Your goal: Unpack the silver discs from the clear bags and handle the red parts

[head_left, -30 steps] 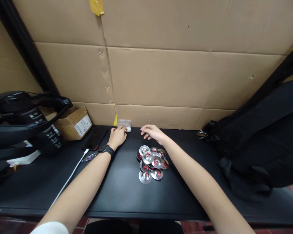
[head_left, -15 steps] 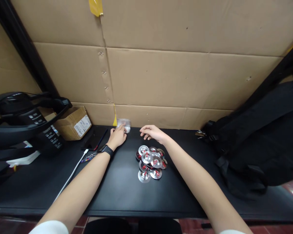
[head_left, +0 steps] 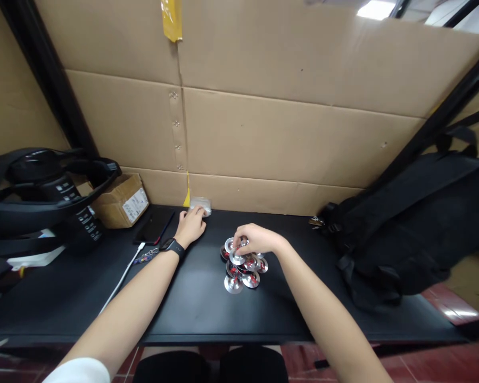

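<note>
A pile of shiny silver finger cymbals (head_left: 233, 284), domed discs with red loops at their centres, lies on the black table in front of me. My right hand (head_left: 252, 238) reaches down onto the pile from the right. Its thumb and fingers are pinched at an upper finger cymbal (head_left: 236, 258); the fingertips partly cover its loop. Further back, my left hand (head_left: 190, 225) lies palm down with fingers extended, their tips on a small clear plastic packet (head_left: 201, 202) against the cardboard wall. A dark watch is on the left wrist.
Left of my left arm are a phone (head_left: 155, 225), a white cable (head_left: 122, 279), keys (head_left: 147, 257), an opened cardboard box (head_left: 122, 201) and a black bottle (head_left: 77, 218) behind black straps. A black backpack (head_left: 415, 223) leans at the right. Cardboard (head_left: 263, 138) walls the back.
My right hand has come down from behind the pile onto an upper finger cymbal, and its fingers have closed there. My left hand stays on the packet. The head view has tilted slightly.
</note>
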A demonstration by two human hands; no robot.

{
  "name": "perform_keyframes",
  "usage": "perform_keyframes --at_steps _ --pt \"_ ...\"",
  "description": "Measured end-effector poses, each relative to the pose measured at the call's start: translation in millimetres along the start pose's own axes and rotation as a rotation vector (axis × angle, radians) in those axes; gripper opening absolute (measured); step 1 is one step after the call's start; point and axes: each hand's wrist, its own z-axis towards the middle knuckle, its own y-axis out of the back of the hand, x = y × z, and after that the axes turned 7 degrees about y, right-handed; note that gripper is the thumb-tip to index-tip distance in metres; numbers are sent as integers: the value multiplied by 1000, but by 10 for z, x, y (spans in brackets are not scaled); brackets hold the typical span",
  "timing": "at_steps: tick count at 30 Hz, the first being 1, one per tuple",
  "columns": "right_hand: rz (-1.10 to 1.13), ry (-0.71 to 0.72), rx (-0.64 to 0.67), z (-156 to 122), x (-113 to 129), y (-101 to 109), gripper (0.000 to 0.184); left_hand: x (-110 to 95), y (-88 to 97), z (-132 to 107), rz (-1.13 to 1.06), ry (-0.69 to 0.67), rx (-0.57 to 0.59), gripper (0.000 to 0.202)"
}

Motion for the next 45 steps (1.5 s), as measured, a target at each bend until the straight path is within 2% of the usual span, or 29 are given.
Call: perform_keyframes --at_steps 2,5,11,13,16,19,24,28,31,34,36,38,40,43,45 --pt "14 -42 -61 -104 8 -96 6 -28 37 -38 -40 -27 -20 29" --pt "106 -48 -168 -210 17 -188 9 -129 114 -64 -135 -84 -45 22" --pt "585 -141 -594 -165 -34 -252 30 -569 337 -129 -520 -354 75 13" --pt "660 -147 -647 -127 -64 -293 34 -701 387 -179 -537 -421 89 13" --pt "726 -141 -679 -95 -75 -360 34 -797 405 -233 -543 -438 67 10" --pt "736 -112 -673 -89 -46 -401 32 -798 381 -244 -532 -441 32 11" --pt "576 -29 -694 -82 4 -436 40 -795 363 -246 -599 -415 1 12" --pt "655 -20 -668 -74 26 -454 43 -820 375 -247 -647 -413 24 10" --pt "543 -12 -625 -97 -22 -404 42 -772 381 -215 -598 -405 75 9" --pt "322 -53 -650 -181 -219 -273 42 -609 365 -140 -490 -337 130 9" --pt "184 -139 -675 -283 -427 -168 39 -455 336 -78 -391 -256 164 9" --pt "15 -246 -603 -411 -650 -79 34 -315 296 -26 -276 -223 240 8" --pt "-92 -366 -543 -539 -841 -24 30 -239 256 0 -214 -182 246 10" --pt "-117 -482 -462 -672 -1019 0 30 -299 233 -19 -265 -119 197 21" --pt "-110 -504 -435 -709 -1077 -3 32 -421 256 -57 -351 -166 272 24"
